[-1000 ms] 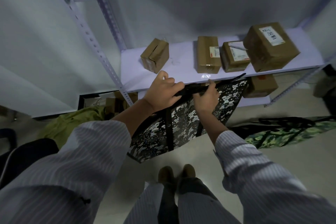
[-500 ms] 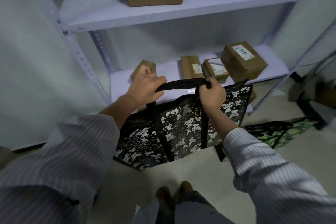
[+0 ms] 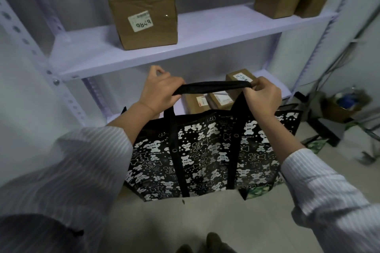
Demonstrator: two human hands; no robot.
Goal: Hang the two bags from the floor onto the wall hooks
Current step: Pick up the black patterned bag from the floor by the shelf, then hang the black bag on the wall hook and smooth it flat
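A pale lilac metal shelving unit [image 3: 205,35] fills the far side, with two shelves showing, one above the other. In front of it, near the person, hangs one black woven plastic tote bag printed with white bears [image 3: 205,156], held up broadside by its top, with two black straps running down its face. Behind its lower right corner, one green leaf-patterned bag [image 3: 259,190] lies on the grey floor [image 3: 205,222], mostly hidden by the black one.

Two white pin-striped sleeves reach in from the near edge, the left one [image 3: 72,170] and the right one [image 3: 329,201].

Six brown cardboard boxes sit on the shelves. The upper shelf has three: one large box with a white handwritten label [image 3: 144,16] on the left, and two smaller ones [image 3: 276,1] [image 3: 311,3] touching at the far right. The lower shelf has three small labelled boxes: one [image 3: 240,76] behind the handle, and two [image 3: 195,102] [image 3: 221,98] side by side below it.

The left hand [image 3: 160,92] has its fingers curled round the left end of the bag's single visible black fabric handle [image 3: 211,86]. The right hand [image 3: 263,96] has its fingers wrapped tight round the right end. The handle is stretched flat between them.

Two dark shoe tips [image 3: 213,241] show at the near edge.
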